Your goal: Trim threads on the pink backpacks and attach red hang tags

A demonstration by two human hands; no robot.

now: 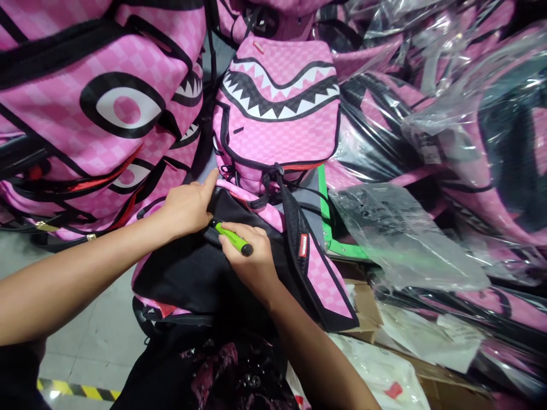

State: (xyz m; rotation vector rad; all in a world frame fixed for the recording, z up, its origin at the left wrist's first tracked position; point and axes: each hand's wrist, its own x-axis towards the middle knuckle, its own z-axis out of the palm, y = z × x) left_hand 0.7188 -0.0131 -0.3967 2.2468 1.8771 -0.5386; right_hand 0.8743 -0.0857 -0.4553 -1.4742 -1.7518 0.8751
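The person's right hand [252,259] is closed round a green marker [233,238], which lies slantwise across the knuckles with its dark end pointing right and its tip down against the black fabric of a backpack [200,273]. That backpack lies flat in the near middle, black side up, pink checked edges showing along its right side, and a pink strap [320,267] with a small red tag [303,245] runs down to the right. The left hand [188,205] rests just left of the marker, loosely curled with fingers pressing on the bag's far edge, the forefinger stretched toward the pink rim; it grasps nothing that I can see, only holds the fabric down. The two hands are almost touching.

Just beyond stands another pink bag [277,108] with a toothed mouth printed across it. A pile of the same bags [106,108], showing big eyes, fills the left. To the right lie more bags wrapped in clear plastic [448,114], and a loose plastic sleeve [397,239] lies over a green-edged board [327,222]. Cardboard [363,307] shows near right. The grey floor [98,336], with yellow-black tape [77,390], is near left.
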